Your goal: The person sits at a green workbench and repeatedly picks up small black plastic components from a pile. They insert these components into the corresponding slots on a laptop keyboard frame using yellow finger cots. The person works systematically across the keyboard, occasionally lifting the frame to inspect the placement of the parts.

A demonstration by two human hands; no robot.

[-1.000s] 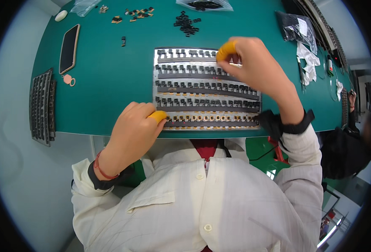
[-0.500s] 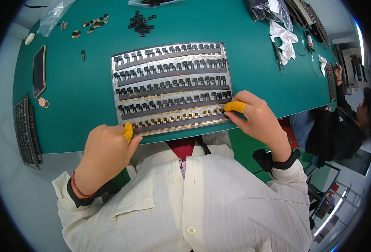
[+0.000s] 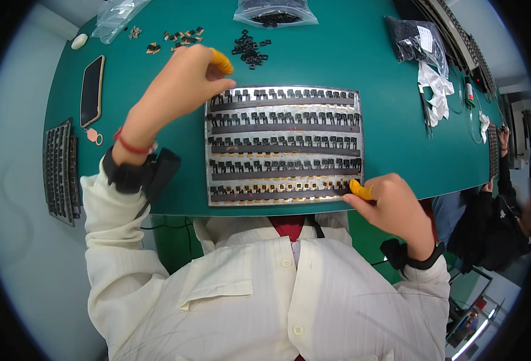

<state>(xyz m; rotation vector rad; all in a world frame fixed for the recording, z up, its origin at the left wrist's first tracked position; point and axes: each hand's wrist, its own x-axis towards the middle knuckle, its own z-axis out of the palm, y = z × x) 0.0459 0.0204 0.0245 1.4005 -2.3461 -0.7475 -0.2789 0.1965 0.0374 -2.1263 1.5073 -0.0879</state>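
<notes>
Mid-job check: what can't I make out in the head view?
- Head view: whether the left hand pinches anything; its own fingers hide it.
- Head view: the lower right corner of the tray; the right hand covers it.
- Head view: the far end of the middle bag; the top edge cuts it off.
- Head view: the count of loose black parts; too small and overlapping.

The right hand (image 3: 393,201) hides the tray's (image 3: 283,134) near right corner; the table's (image 3: 398,150) far edge is cut off.
</notes>
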